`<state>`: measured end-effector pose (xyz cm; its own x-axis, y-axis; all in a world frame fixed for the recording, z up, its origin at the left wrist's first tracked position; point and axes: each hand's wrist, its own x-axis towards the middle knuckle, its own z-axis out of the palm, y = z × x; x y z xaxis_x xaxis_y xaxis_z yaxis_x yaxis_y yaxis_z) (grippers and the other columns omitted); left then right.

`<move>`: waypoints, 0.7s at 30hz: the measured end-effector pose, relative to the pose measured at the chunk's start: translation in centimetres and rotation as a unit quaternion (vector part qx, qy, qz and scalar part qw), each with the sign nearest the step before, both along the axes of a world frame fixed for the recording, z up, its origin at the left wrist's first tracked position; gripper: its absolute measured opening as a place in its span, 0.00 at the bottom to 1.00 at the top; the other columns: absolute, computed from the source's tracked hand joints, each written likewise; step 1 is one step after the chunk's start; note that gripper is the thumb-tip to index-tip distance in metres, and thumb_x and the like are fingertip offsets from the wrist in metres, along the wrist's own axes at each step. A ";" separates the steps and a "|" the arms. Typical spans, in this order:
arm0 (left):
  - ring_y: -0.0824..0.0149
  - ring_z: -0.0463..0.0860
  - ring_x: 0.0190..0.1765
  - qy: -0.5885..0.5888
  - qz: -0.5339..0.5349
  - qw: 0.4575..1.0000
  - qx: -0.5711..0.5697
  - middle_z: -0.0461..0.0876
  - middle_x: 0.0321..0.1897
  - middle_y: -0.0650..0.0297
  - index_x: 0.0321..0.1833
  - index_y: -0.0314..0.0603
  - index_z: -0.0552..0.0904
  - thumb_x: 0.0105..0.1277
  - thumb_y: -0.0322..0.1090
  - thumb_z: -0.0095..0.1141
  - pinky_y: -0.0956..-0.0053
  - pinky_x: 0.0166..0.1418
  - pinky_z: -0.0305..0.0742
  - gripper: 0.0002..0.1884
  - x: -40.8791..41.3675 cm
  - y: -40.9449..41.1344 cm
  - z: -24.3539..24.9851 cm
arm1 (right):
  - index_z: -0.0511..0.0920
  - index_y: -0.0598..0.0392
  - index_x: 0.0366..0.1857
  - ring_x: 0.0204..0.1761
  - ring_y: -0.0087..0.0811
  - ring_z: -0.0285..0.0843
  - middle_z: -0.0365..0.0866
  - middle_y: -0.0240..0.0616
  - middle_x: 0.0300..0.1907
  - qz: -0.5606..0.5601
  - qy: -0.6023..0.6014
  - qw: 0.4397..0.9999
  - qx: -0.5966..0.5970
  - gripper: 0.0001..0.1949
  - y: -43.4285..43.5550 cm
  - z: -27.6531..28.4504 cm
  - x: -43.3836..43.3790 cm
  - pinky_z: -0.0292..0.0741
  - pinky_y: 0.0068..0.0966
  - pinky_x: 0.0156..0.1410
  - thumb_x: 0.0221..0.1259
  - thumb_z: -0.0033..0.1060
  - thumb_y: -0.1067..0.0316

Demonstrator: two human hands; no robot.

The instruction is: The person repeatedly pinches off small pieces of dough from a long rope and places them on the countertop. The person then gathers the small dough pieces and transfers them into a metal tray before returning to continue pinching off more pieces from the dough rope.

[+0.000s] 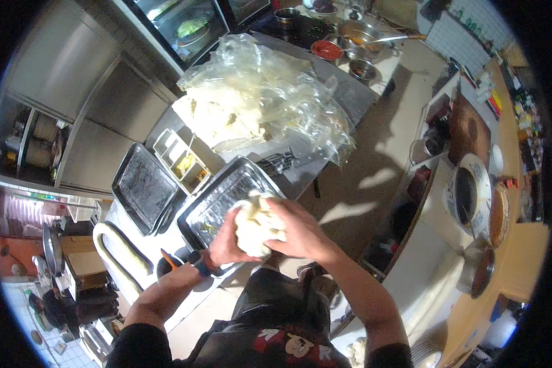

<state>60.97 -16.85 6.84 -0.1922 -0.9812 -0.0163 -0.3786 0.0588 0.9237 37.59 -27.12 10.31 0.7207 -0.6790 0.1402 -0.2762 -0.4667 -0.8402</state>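
Note:
Between my two hands is a lumpy mass of pale dough (258, 225), made of several pieces pressed together. My left hand (224, 243) cups it from the left, below a dark wristband. My right hand (302, 229) holds it from the right, fingers spread over its side. The dough is above the near right end of a dark, shiny metal baking tray (218, 202). Beyond that tray, a large pile of pale dough (221, 122) lies under crumpled clear plastic sheeting (285, 92).
Left of the tray are a divided container (181, 161) with food bits and another dark tray (146, 188). A bent dough rope (119, 257) lies on the near left counter. Metal pots (359, 37) and a red-filled bowl (326, 49) stand at the back. A patterned basin (467, 200) is right.

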 end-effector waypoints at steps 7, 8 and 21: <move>0.40 0.60 0.77 -0.218 0.199 0.955 0.015 0.58 0.75 0.40 0.81 0.38 0.51 0.40 0.47 0.84 0.52 0.79 0.59 0.67 8.1 3.9 -9.8 | 0.57 0.37 0.80 0.80 0.52 0.51 0.47 0.52 0.81 0.121 0.194 0.966 -0.118 0.49 -1.7 -11.9 12.5 0.38 0.61 0.83 0.51 0.77 0.56; 0.42 0.61 0.77 -0.198 0.218 0.956 0.012 0.60 0.75 0.42 0.81 0.38 0.53 0.47 0.43 0.80 0.53 0.79 0.58 0.61 8.5 3.9 -10.9 | 0.57 0.37 0.80 0.80 0.53 0.50 0.46 0.52 0.81 0.120 0.197 0.966 -0.114 0.49 -1.8 -11.9 12.6 0.34 0.60 0.83 0.51 0.77 0.55; 0.44 0.55 0.80 -0.152 0.112 0.975 -0.117 0.57 0.79 0.45 0.79 0.36 0.58 0.77 0.46 0.52 0.48 0.82 0.49 0.34 -5.4 1.7 -4.7 | 0.66 0.56 0.72 0.72 0.55 0.63 0.66 0.54 0.71 -0.495 0.139 0.857 0.037 0.33 18.4 -10.5 -19.8 0.64 0.48 0.75 0.61 0.65 0.66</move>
